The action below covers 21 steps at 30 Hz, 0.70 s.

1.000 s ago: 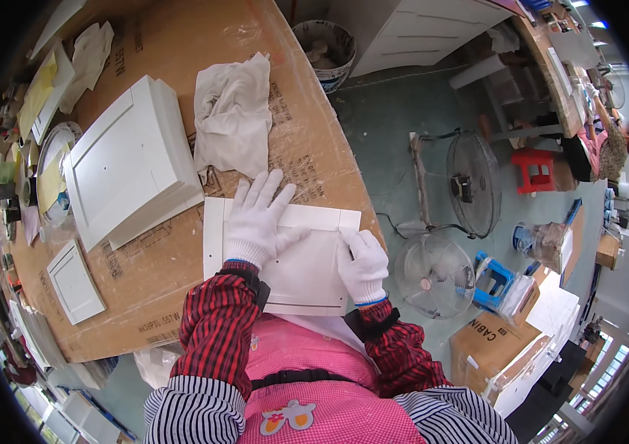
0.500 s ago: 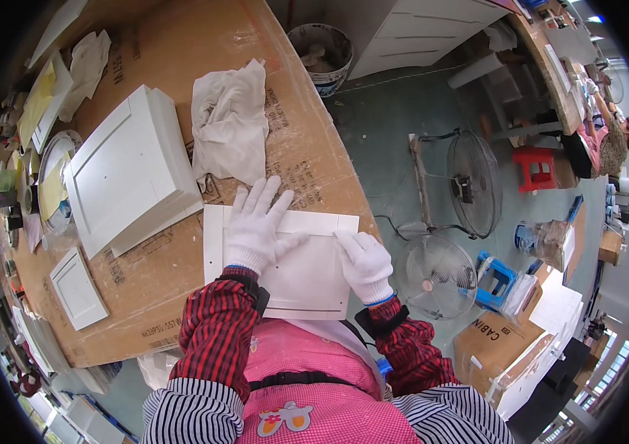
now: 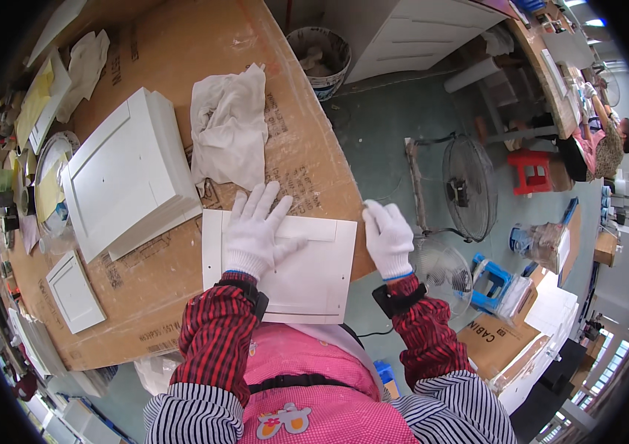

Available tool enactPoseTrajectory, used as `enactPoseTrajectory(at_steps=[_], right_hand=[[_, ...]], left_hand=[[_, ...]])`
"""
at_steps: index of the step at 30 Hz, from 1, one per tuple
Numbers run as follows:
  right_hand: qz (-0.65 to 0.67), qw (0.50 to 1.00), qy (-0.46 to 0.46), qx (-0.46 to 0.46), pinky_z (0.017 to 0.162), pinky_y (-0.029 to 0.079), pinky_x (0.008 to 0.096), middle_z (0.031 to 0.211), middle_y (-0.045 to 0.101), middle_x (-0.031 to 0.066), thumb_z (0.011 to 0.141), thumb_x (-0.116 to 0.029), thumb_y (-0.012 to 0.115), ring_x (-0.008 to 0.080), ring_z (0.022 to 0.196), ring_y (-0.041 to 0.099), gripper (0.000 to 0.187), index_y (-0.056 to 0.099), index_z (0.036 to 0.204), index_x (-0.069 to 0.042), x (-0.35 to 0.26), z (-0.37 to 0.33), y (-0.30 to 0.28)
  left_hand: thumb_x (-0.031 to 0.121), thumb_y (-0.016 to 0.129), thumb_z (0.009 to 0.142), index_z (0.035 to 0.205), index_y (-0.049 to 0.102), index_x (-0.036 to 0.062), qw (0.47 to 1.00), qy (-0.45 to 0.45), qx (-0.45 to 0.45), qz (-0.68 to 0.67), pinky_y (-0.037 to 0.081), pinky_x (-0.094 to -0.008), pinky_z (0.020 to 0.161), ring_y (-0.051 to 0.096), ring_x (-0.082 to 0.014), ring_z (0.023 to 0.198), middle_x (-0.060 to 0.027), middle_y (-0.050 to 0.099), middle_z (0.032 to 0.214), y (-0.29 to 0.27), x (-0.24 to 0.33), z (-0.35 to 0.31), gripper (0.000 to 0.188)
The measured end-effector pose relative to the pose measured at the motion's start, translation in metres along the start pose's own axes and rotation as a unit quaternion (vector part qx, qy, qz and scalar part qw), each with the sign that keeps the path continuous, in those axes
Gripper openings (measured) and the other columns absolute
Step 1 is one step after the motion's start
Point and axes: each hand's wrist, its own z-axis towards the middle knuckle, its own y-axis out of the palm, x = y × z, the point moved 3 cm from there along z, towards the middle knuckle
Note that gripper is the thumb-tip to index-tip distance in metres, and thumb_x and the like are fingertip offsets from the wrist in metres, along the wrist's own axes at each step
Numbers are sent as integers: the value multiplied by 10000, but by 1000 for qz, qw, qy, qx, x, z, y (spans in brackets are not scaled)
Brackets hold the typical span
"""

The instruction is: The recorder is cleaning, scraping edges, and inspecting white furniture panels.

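A white framed panel (image 3: 299,274), like a small cabinet door, lies at the table's near edge in front of me. My left hand (image 3: 255,233), in a white knit glove, rests flat on its left part with the fingers spread. Just off the panel's right edge is my right hand (image 3: 388,238), also gloved. Its fingers are curled together, and whatever they may hold is too small to make out. Beyond the panel lies a crumpled white cloth (image 3: 229,126). A stack of similar white panels (image 3: 126,174) stands to the left.
The cardboard-covered table (image 3: 166,296) carries a smaller white panel (image 3: 76,292) at left. A bucket (image 3: 320,59) stands past the far edge. To the right on the floor are a fan (image 3: 469,189), a red stool (image 3: 529,172), a blue stool (image 3: 490,283) and a carton (image 3: 499,344). Another person works far right.
My right hand has moved right, from the panel's upper right corner to beyond its edge. My left hand stays spread on the panel.
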Motion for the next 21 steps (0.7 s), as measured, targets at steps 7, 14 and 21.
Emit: enactPoseTrajectory(at_steps=[7, 14, 21], right_hand=[[41, 972, -216, -83, 627, 524, 403, 859, 618, 80, 827, -116, 724, 285, 770, 657, 287, 742, 1111, -156, -14, -31, 12], [35, 991, -127, -21, 583, 498, 394, 818, 566, 53, 829, -110, 711, 257, 700, 620, 337, 724, 1162, -155, 3, 23, 6], [-38, 941, -333, -39, 575, 497, 361, 805, 556, 15, 768, -92, 697, 206, 688, 605, 366, 736, 1129, -132, -2, -8, 11]], left_hand=[[557, 840, 734, 1395, 645, 109, 1000, 10, 19, -4, 269, -563, 1256, 416, -354, 1498, -155, 506, 1573, -3, -1, 1, 822], [584, 808, 764, 1420, 635, 127, 1000, -7, -2, 18, 249, -545, 1268, 402, -327, 1511, -138, 492, 1592, -2, 0, 0, 818], [569, 814, 764, 1419, 632, 122, 1000, -10, -5, 13, 253, -554, 1265, 399, -353, 1510, -160, 490, 1588, -2, 2, 1, 814]])
